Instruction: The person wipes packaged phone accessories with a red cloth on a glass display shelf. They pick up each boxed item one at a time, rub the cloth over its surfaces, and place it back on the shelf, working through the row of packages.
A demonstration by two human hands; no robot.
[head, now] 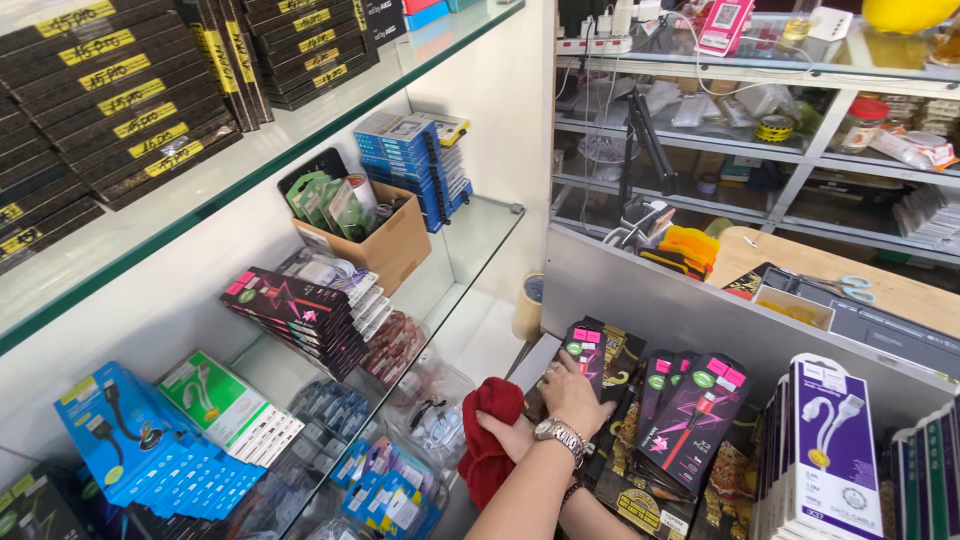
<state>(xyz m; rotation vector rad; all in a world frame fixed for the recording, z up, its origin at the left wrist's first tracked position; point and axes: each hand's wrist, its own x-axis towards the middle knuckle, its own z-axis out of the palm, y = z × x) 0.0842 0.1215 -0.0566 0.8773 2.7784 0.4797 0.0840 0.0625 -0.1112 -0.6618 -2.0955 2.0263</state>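
Note:
My left hand [572,392], with a metal watch on its wrist, reaches over my other arm and grips the edge of a black cable package with pink and green labels [586,345]. That package stands at the left end of a row of similar black packages [690,410] on the lower display. Beneath that arm, my right hand [508,437] is closed on a bunched red cloth [488,450] that hangs next to the glass shelf edge.
Glass shelves on the left carry blue boxes [150,450], a cardboard box [385,245], stacked black packages [295,310] and bagged cables [425,400]. White and purple cable boxes [830,445] stand at the right. A wooden counter with scissors [845,288] lies behind a grey partition [660,300].

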